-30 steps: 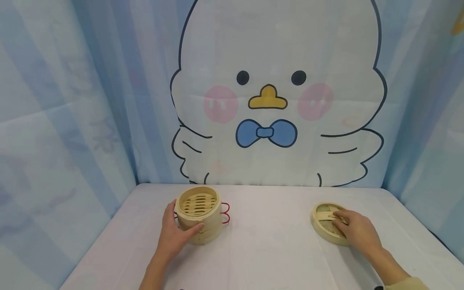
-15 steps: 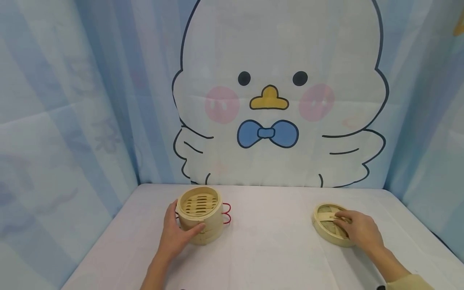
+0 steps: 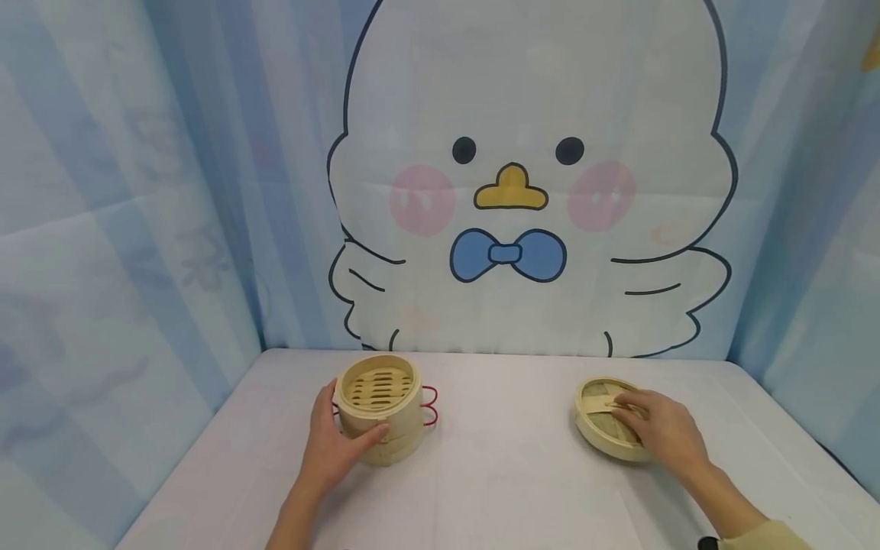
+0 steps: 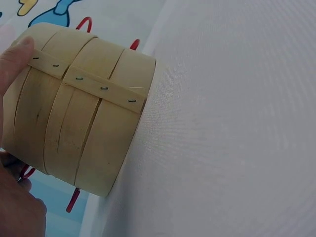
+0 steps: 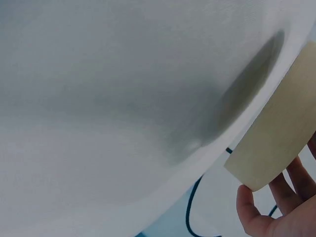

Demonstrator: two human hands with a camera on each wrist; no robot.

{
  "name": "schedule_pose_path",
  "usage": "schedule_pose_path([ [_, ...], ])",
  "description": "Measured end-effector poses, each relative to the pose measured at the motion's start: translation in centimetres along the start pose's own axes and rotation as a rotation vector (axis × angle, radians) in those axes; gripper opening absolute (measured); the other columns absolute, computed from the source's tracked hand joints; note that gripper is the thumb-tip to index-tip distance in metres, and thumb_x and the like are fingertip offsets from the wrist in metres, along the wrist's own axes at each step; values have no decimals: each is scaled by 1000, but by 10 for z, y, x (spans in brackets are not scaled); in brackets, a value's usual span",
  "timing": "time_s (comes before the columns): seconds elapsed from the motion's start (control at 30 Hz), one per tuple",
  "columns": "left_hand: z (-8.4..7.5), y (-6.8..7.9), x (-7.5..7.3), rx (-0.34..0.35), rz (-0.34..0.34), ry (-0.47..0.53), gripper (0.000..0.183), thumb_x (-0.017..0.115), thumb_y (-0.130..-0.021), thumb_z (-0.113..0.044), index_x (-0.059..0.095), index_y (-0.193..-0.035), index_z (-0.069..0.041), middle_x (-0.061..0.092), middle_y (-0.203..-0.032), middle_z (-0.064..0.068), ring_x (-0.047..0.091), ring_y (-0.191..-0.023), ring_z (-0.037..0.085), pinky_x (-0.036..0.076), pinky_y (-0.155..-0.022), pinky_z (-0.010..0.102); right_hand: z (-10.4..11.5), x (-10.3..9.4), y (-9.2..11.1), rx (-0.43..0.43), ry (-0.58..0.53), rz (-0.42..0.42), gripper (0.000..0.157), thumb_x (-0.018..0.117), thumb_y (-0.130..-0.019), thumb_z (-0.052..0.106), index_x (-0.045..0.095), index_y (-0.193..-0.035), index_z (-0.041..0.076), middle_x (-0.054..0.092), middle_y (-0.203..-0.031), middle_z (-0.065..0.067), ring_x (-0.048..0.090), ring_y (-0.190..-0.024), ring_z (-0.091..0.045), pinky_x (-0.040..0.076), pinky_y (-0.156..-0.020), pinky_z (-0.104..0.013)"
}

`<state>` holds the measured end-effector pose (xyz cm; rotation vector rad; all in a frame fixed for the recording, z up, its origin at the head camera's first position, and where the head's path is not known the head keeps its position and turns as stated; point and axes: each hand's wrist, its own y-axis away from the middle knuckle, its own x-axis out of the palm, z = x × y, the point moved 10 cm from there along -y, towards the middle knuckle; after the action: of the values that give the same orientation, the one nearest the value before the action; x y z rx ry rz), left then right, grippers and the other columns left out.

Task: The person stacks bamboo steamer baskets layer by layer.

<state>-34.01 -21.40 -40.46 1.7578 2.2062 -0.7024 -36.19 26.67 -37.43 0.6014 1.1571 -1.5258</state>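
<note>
On the left of the head view, a two-tier bamboo steamer [image 3: 404, 434] stands upright on the table, its slatted rack showing on top. My left hand [image 3: 331, 449] grips its side, thumb across the front and fingers around the left. Red loops [image 3: 431, 415] stick out from the steamer's right side. My right hand [image 3: 665, 429] pinches the strap on top of a round bamboo steamer lid [image 3: 596, 425]. In the right wrist view, the lid [image 5: 276, 121] is raised off the table, with its shadow apart from it below.
A white cloth covers the table [image 3: 495, 473]. Behind it hangs a curtain [image 3: 509, 305] with a cartoon bird in a blue bow tie. Blue and white curtains also close off the left and right sides.
My right hand has lifted the lid a little and shifted it left. The left hand and the steamer stay where they were.
</note>
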Motion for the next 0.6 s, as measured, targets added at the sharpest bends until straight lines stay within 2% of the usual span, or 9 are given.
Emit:
schedule_pose_path([
  [0.23, 0, 0, -1, 21, 0, 12, 111, 89, -76, -39, 20, -157, -6, 29, -155, 19, 34, -135, 35, 31, -111, 60, 23, 1, -6, 3, -34, 0, 27, 76, -91, 20, 75, -109, 0, 66, -120, -27, 55, -115, -53, 44, -94, -66],
  [0.6, -2, 1, -1, 15, 1, 12, 111, 89, -76, -40, 21, -157, -6, 30, -155, 18, 34, -136, 34, 31, -111, 60, 79, -6, -13, -108, -68, -46, 17, 78, -90, 17, 77, -102, 5, 71, -111, -19, 63, -108, -45, 49, -90, -60],
])
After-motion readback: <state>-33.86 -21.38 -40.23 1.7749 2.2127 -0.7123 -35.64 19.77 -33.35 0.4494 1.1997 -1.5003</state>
